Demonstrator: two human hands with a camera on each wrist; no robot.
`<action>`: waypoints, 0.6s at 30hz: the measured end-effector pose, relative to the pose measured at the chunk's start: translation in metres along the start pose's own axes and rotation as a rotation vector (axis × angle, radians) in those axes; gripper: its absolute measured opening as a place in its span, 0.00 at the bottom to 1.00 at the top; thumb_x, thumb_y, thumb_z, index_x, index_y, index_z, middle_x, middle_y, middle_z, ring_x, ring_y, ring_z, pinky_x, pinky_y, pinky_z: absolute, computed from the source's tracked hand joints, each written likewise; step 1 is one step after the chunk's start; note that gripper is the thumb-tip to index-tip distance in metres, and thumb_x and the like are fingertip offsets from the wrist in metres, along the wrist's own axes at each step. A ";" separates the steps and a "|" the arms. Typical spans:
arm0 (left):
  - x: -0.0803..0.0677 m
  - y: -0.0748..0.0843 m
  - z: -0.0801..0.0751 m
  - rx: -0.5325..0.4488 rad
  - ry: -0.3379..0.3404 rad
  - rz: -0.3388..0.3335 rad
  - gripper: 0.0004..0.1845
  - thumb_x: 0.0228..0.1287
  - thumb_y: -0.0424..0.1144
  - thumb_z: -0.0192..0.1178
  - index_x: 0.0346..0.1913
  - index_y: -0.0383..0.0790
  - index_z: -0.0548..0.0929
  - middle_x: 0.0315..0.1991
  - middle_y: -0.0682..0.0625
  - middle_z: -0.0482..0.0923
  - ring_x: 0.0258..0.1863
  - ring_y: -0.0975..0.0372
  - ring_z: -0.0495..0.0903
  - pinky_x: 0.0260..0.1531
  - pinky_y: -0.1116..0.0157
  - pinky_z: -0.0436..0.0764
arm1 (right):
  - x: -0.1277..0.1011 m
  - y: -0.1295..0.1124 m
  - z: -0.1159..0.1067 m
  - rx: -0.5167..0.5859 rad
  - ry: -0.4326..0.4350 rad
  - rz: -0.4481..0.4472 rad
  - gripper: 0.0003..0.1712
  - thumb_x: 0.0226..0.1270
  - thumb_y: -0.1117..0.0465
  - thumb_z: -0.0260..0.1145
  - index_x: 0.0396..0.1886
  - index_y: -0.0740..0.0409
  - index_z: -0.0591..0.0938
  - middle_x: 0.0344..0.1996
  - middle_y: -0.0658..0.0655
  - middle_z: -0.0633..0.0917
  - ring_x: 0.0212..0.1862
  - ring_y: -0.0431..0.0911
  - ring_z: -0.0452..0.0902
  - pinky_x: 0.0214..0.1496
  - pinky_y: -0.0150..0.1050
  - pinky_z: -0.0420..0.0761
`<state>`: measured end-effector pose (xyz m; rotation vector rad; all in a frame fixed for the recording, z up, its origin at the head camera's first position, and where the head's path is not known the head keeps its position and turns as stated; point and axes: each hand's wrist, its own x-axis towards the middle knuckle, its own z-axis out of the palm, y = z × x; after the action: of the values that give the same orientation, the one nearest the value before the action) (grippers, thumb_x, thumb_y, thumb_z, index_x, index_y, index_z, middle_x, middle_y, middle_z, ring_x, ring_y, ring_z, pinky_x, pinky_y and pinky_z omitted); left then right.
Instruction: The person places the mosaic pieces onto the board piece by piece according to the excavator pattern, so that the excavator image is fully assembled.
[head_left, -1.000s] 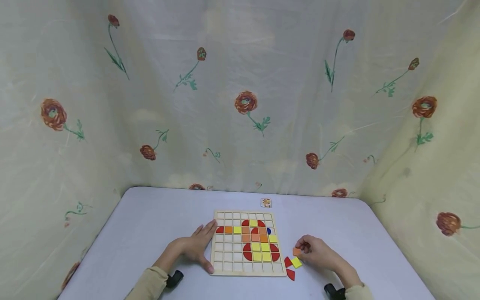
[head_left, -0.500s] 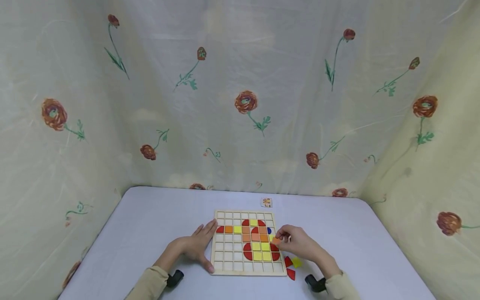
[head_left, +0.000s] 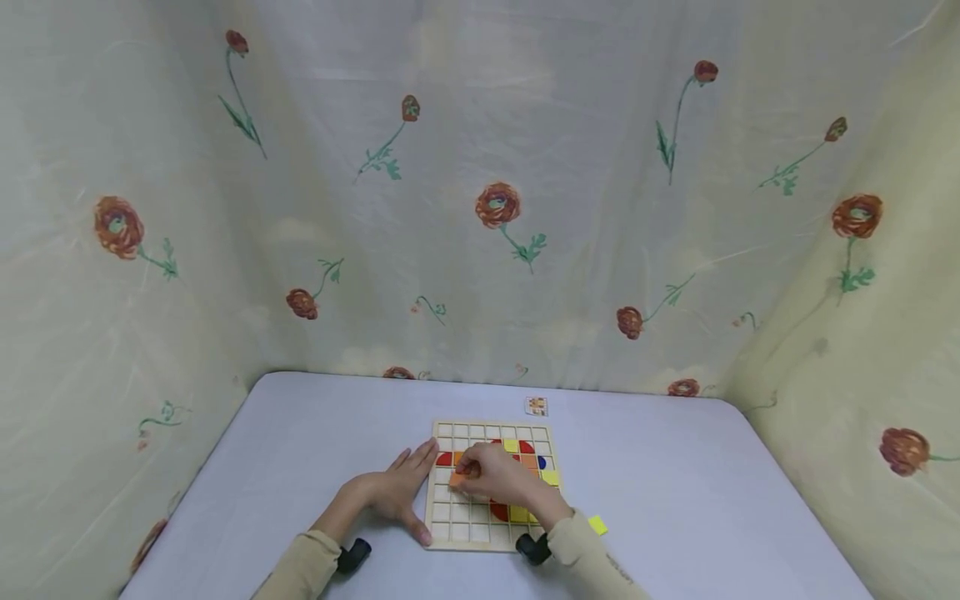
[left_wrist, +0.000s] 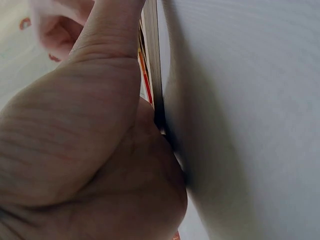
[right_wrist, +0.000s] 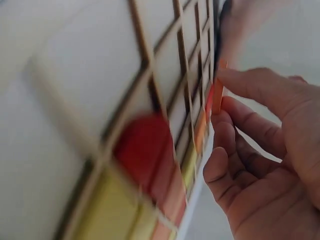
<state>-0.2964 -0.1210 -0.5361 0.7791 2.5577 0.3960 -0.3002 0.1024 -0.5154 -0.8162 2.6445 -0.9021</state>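
A wooden grid board point(head_left: 460, 533) lies on the table, with red, yellow, orange and blue tiles in part of its cells. My left hand point(head_left: 388, 495) rests along the board's left edge, fingers and thumb extended. Above the board's left half, my right hand point(head_left: 501, 478) pinches an orange square tile point(head_left: 456, 481) between thumb and fingers. The right wrist view shows that orange tile point(right_wrist: 218, 95) edge-on, close to the grid. Several placed tiles are hidden under my right hand and forearm. A red tile point(head_left: 445, 459) sits at the left end of one row.
A loose yellow tile point(head_left: 597, 525) lies right of the board, beside my right sleeve point(head_left: 588, 550). Behind the board is a small picture card point(head_left: 536, 406). A flower-printed curtain point(head_left: 450, 250) hangs around the white table point(head_left: 322, 417).
My right hand has carried the orange tile from the loose pieces at the right, leftward across the board. The red loose tiles are now out of sight behind my arm. My left hand stays put.
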 end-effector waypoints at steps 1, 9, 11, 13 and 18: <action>0.000 -0.001 0.000 0.005 -0.001 0.008 0.76 0.35 0.71 0.70 0.76 0.34 0.37 0.78 0.41 0.31 0.78 0.53 0.33 0.77 0.51 0.40 | 0.004 -0.002 0.003 -0.006 0.000 -0.001 0.09 0.59 0.56 0.72 0.37 0.53 0.84 0.31 0.43 0.82 0.32 0.36 0.73 0.37 0.27 0.78; 0.000 -0.001 0.000 0.013 0.010 0.033 0.75 0.36 0.70 0.71 0.76 0.32 0.38 0.78 0.40 0.31 0.78 0.53 0.33 0.77 0.51 0.41 | 0.022 -0.005 0.018 -0.057 0.036 0.011 0.09 0.61 0.60 0.69 0.41 0.52 0.85 0.35 0.44 0.83 0.36 0.36 0.74 0.43 0.28 0.80; 0.000 -0.001 0.000 0.014 0.010 0.031 0.75 0.36 0.70 0.71 0.76 0.32 0.38 0.78 0.40 0.31 0.78 0.53 0.33 0.76 0.51 0.41 | 0.025 -0.005 0.018 -0.060 0.035 0.010 0.08 0.61 0.60 0.69 0.40 0.53 0.85 0.35 0.45 0.83 0.36 0.35 0.74 0.43 0.29 0.80; -0.001 -0.001 0.000 0.015 0.009 0.026 0.75 0.36 0.70 0.71 0.76 0.32 0.38 0.78 0.40 0.31 0.78 0.53 0.34 0.76 0.51 0.41 | 0.026 -0.006 0.018 -0.059 0.027 0.011 0.07 0.61 0.60 0.70 0.40 0.53 0.85 0.35 0.45 0.83 0.35 0.35 0.74 0.42 0.29 0.80; 0.000 -0.001 0.000 0.015 0.005 0.018 0.75 0.36 0.70 0.71 0.76 0.32 0.38 0.78 0.40 0.31 0.78 0.53 0.33 0.76 0.51 0.41 | 0.027 -0.008 0.016 -0.044 0.010 0.030 0.07 0.61 0.59 0.70 0.39 0.52 0.85 0.34 0.44 0.82 0.35 0.36 0.74 0.41 0.28 0.79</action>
<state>-0.2970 -0.1222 -0.5368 0.8080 2.5625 0.3851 -0.3130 0.0736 -0.5246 -0.7821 2.6865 -0.8461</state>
